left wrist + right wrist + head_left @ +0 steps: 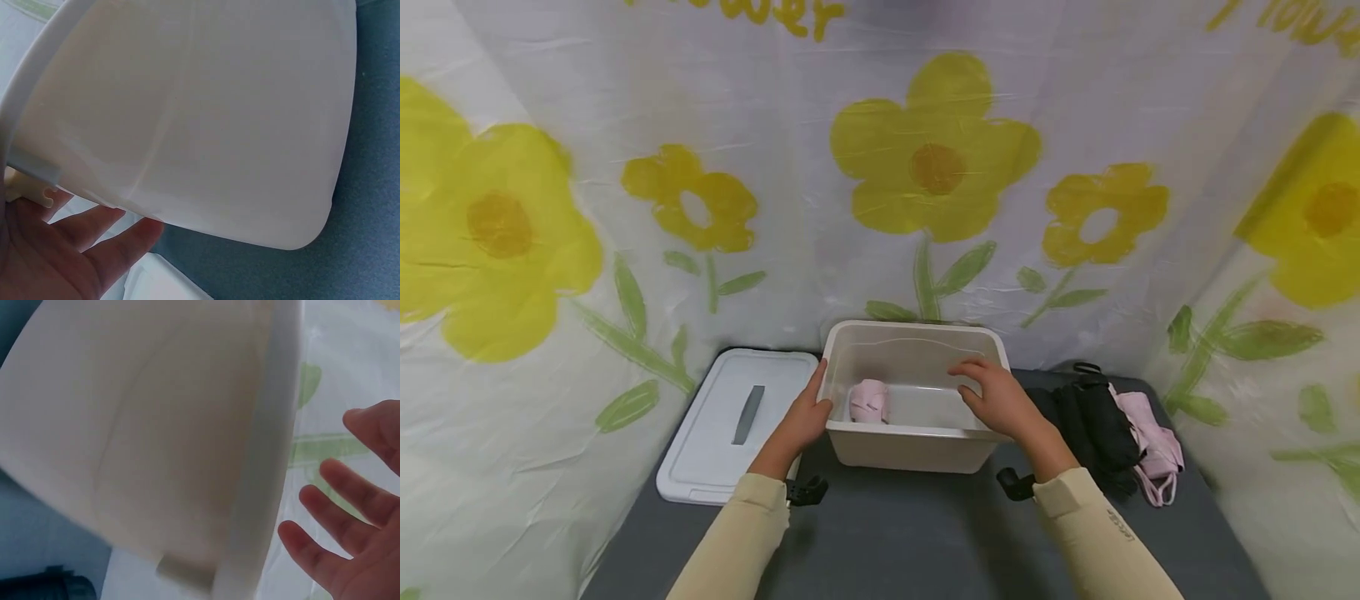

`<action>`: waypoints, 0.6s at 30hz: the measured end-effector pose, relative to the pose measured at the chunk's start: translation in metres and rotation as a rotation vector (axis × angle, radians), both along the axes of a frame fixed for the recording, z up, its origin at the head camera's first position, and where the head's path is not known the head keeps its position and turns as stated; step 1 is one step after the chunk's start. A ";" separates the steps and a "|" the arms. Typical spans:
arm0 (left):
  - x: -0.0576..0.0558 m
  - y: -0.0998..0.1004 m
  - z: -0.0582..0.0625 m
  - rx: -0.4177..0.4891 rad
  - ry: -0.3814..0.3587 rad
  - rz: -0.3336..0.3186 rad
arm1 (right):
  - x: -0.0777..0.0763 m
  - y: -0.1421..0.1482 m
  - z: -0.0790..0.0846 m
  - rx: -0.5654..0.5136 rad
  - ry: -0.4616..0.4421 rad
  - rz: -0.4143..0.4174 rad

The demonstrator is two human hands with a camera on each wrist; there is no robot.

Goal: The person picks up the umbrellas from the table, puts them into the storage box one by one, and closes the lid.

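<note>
left grip [803, 419], fingers nearly straight, touches the left side of a beige bin [910, 456] on the dark counter [887, 533]; a rolled pink cloth [869, 402] lies in its left part; the right grip [998, 398], fingers spread loosely, hovers over its right end, near a black bundle [1101, 425].

- Yellow handwritten lettering, upper L [754, 10]: is showing approx. "wer", w/ the preceding letters being cropped by the top edge; is standing on the white translucent plastic sheet w/ painted yellow flowers [797, 125].
- Yellow handwritten lettering, upper R [1303, 23]: is showing approx. "lowe" after a partial stroke, running off the R edge; is standing on the same sheet.
- Tiny dark marking [1122, 525]: is running along the R cream fabric sleeve [1093, 546]; too small to read.
</note>
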State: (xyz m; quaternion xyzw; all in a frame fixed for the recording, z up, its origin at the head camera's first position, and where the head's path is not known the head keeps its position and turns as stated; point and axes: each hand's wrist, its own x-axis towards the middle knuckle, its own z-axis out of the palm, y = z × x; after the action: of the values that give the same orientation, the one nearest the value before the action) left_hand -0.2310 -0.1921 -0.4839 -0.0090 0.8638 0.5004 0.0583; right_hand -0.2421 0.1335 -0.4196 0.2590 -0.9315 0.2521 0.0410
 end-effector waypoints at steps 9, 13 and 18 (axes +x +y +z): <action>-0.001 -0.006 -0.002 -0.006 0.011 -0.014 | 0.007 0.020 -0.004 -0.032 0.044 -0.051; -0.001 -0.004 -0.003 -0.008 0.018 -0.016 | 0.009 0.032 -0.007 -0.045 0.055 -0.079; -0.002 -0.001 -0.002 -0.014 0.024 -0.022 | 0.013 0.047 -0.009 -0.084 0.063 -0.116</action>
State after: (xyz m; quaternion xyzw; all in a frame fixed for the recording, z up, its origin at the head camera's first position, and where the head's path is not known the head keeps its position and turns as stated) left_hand -0.2333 -0.1932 -0.4859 0.0062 0.8679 0.4938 0.0536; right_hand -0.2293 0.1809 -0.4281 0.2105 -0.9317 0.2800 0.0954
